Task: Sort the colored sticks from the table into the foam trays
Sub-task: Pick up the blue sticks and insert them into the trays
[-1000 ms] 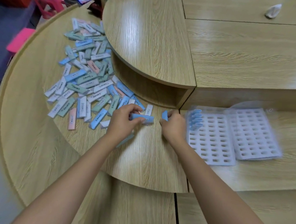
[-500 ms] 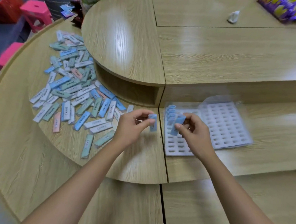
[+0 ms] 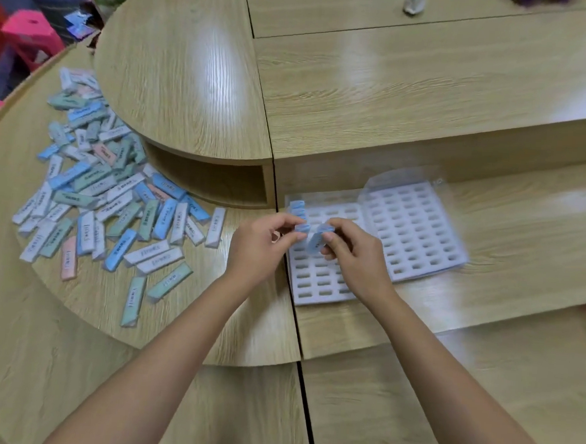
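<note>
Left hand (image 3: 262,245) pinches a blue stick (image 3: 302,228) between thumb and forefinger, over the left column of the near foam tray (image 3: 319,281). Right hand (image 3: 356,256) pinches a second blue stick (image 3: 313,242), tilted, just beside the first. Standing blue sticks (image 3: 298,205) fill the top of that column. Far tray (image 3: 418,229) lies alongside. Loose sticks (image 3: 114,204) lie scattered on the round table (image 3: 182,318), left of both hands.

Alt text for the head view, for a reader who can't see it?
The left hand and right hand each pinch a blue stick over a white foam tray whose left column already holds blue sticks. A second tray lies to its right, and a pile of blue, green, white and pink sticks lies on the table at left.
</note>
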A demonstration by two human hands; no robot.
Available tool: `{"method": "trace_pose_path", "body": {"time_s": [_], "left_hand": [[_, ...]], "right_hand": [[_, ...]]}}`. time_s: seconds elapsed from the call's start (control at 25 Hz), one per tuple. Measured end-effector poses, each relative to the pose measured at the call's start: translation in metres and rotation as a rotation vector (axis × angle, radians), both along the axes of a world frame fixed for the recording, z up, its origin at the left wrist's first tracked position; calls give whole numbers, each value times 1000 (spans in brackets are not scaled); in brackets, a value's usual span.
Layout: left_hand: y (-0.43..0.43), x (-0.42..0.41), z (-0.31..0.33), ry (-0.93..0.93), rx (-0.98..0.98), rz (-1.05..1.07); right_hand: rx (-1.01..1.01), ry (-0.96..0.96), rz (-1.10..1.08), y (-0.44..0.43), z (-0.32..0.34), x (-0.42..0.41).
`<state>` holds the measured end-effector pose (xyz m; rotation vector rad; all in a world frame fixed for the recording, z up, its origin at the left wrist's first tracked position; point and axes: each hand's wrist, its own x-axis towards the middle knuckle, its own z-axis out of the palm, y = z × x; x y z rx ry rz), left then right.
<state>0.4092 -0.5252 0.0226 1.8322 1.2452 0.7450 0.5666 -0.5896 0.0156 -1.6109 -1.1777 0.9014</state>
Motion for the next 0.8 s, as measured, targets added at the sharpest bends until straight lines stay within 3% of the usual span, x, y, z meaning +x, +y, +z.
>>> {"method": "trace_pose_path", "body": {"time_s": [0.24,0.8], "left_hand": [[3,-4,-9,69,215,-48],[7,-8,-8,68,269,-144]], "right_hand": [[45,-8,28,0,-12,-8],[103,-218,100,-4,-21,-14]]}}
